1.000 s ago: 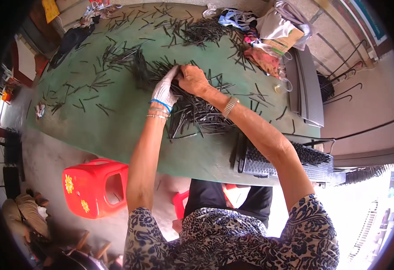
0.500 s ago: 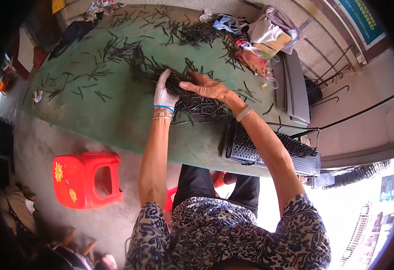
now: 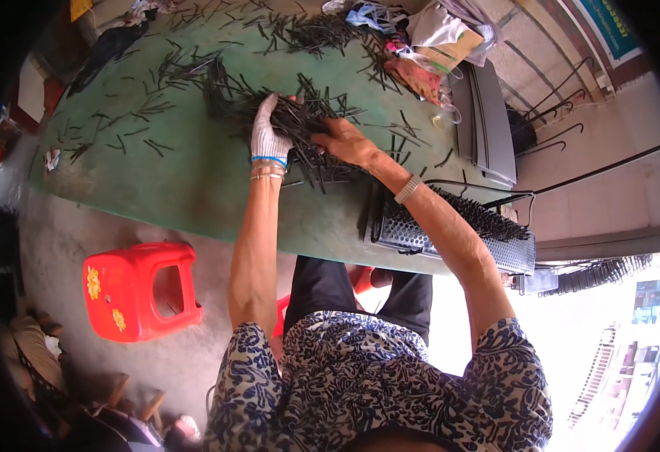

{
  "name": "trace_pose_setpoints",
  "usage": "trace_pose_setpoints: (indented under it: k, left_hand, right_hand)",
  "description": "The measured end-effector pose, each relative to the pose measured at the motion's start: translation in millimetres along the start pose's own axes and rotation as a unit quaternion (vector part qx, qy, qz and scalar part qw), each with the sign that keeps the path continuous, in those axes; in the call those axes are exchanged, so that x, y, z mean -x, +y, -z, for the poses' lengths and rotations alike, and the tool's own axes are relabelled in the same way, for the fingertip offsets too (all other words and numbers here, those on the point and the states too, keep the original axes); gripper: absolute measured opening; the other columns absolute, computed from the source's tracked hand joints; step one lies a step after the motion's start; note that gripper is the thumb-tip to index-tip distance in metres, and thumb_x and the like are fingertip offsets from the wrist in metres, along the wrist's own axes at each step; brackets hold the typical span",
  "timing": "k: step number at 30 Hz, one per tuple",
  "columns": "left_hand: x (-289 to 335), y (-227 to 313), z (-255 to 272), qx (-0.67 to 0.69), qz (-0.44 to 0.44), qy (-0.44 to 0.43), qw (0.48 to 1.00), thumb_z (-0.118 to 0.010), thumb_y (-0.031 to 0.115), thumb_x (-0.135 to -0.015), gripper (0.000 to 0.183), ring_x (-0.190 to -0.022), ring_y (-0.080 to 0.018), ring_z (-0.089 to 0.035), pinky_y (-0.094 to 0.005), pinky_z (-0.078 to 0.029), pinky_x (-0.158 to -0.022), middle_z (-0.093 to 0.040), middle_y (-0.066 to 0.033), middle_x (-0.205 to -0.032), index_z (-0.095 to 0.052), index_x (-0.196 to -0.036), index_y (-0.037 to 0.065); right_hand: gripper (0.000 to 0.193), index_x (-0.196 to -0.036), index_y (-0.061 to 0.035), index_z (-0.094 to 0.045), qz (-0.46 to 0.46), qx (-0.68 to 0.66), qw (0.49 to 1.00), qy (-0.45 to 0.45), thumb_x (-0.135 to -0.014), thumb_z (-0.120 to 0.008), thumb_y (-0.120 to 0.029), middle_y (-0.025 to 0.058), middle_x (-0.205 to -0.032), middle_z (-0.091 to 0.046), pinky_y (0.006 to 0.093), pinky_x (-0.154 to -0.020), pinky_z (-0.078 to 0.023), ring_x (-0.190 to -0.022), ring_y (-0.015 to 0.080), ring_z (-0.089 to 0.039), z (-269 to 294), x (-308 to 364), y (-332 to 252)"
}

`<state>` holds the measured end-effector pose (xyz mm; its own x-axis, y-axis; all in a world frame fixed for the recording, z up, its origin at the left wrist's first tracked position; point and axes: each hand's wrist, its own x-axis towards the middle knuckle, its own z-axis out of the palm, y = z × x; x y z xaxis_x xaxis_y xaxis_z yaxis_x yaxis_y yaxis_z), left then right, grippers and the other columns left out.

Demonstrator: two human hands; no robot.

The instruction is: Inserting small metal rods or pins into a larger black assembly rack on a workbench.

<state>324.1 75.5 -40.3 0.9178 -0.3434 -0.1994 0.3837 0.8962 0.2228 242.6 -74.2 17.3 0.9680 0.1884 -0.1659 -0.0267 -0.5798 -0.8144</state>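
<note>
Grasping thin black rod-like strips (image 3: 291,120) in white-gloved left hand (image 3: 271,139); touching them with bare right hand (image 3: 350,143), cannot tell if gripping. Probably light, stiff, slippery; best held around mid-length.

Within the grip, black strips (image 3: 294,120) hide most fingers of our left hand (image 3: 272,135); we cannot make out all fingertips of our right hand (image 3: 349,143). Far right, the upper edge crops a teal sign (image 3: 609,30).
</note>
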Motion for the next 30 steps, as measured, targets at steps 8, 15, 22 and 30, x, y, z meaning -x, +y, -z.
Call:
trace_pose_setpoints:
  k: [8, 15, 22, 30]
  left_hand:
    - [-13, 30, -5, -0.026, -0.033, 0.005, 0.999, -0.060, 0.028, -0.091, 0.023, -0.087, -0.0340, -0.066, -0.0541, -0.053, -0.079, -0.065, -0.0107, -0.087, -0.057, -0.092, 0.006]
    - [8, 79, 23, -0.100, -0.029, 0.023, 0.994, -0.061, 0.016, -0.092, 0.015, -0.093, -0.0287, -0.067, -0.0551, -0.050, -0.091, -0.066, -0.0106, -0.089, -0.058, -0.093, 0.001]
    - [51, 73, 24, -0.097, -0.006, 0.013, 0.995, -0.060, 0.014, -0.091, 0.010, -0.087, -0.0224, -0.067, -0.0500, -0.055, -0.085, -0.067, -0.0063, -0.086, -0.062, -0.091, 0.005]
    - [74, 39, 23, -0.290, -0.104, 0.068, 0.949, -0.071, 0.006, -0.079, 0.013, -0.061, -0.0209, -0.063, -0.0362, -0.057, -0.057, -0.063, -0.0077, -0.073, -0.064, -0.088, 0.000]
  right_hand:
    - [0.032, -0.109, 0.0025, -0.062, 0.043, 0.159, 0.986, 0.037, -0.092, -0.055, -0.023, 0.0178, -0.087, -0.067, 0.0381, -0.077, -0.049, -0.083, 0.0280, -0.065, 20, -2, 28]
    - [0.039, -0.111, -0.0051, -0.064, -0.049, 0.598, 0.799, 0.025, -0.090, -0.058, -0.037, 0.0164, -0.126, -0.057, 0.0448, -0.087, -0.046, -0.118, 0.0346, -0.051, -32, -1, 23]
    - [0.057, -0.144, -0.0198, -0.039, 0.338, 0.536, 0.773, -0.028, -0.094, -0.047, -0.047, 0.0057, -0.149, -0.037, 0.0495, -0.102, -0.031, -0.132, 0.0304, -0.041, -116, 5, 23]
    - [0.059, -0.145, -0.0158, -0.037, 0.216, 0.688, 0.693, -0.018, -0.095, -0.047, -0.046, 0.0057, -0.149, -0.039, 0.0518, -0.109, -0.027, -0.134, 0.0267, -0.041, -48, -33, 30]
